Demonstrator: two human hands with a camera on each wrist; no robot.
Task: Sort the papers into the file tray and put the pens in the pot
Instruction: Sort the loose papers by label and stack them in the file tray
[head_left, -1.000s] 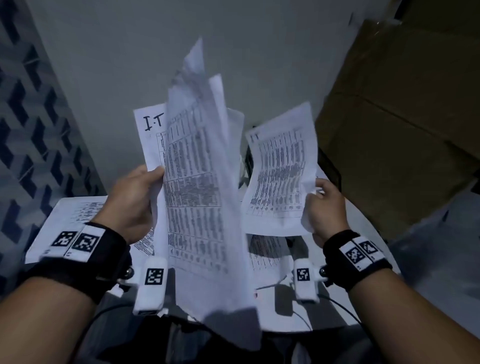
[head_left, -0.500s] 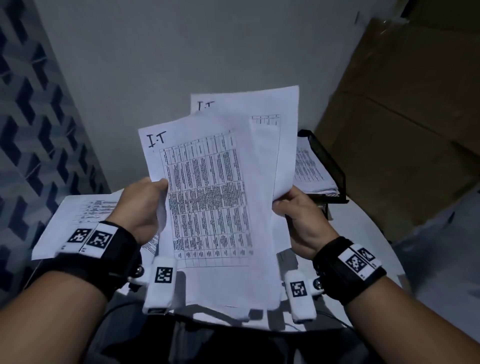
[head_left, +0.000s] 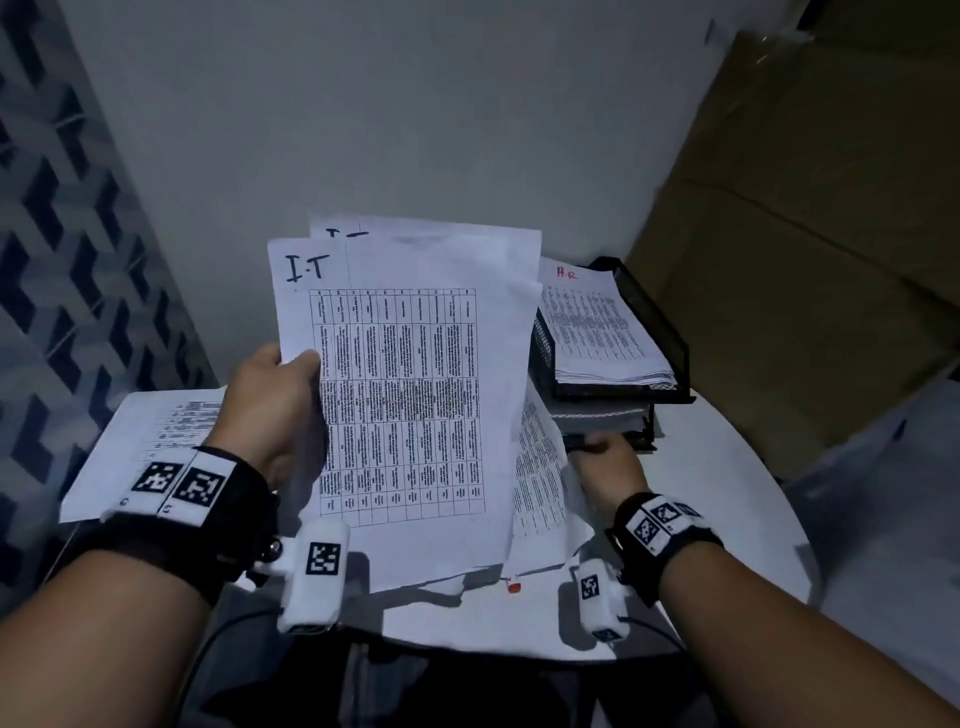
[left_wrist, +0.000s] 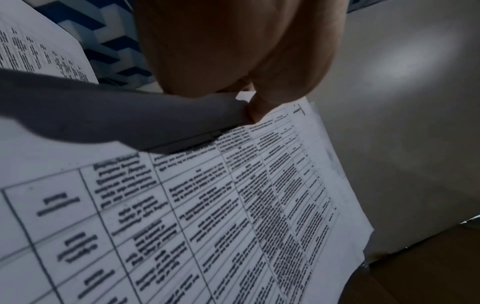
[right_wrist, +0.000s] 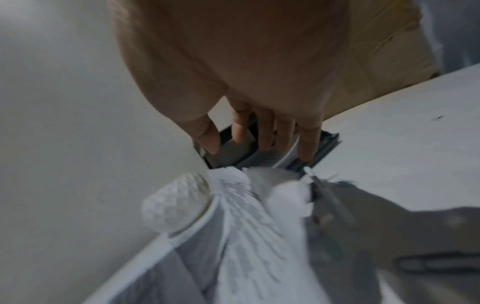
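My left hand (head_left: 298, 366) grips a stack of printed sheets (head_left: 405, 395) marked "I.T" by its left edge and holds it upright over the table; the thumb (left_wrist: 255, 112) presses on the top sheet (left_wrist: 233, 205). At the right stands a black mesh file tray (head_left: 543, 338) whose top tier holds sheets marked "H.R" (head_left: 592, 322). My right hand (head_left: 608, 454) holds nothing. Its straight, spread fingers (right_wrist: 262, 139) are at the front of the tray's lower tier (right_wrist: 328, 144). A white faceted pot (right_wrist: 176, 203) and a pen (right_wrist: 327, 197) lie near it.
More sheets lie flat at the table's left (head_left: 156, 436) and under the held stack (head_left: 540, 478). A red-tipped pen end (head_left: 513, 586) sticks out from beneath them. The round white table (head_left: 727, 493) has a wall behind and a cardboard sheet (head_left: 805, 234) at the right.
My right hand has let go of the sheets and moved right and forward to the tray's lower tier. The stack now stays in my left hand alone, lower than before.
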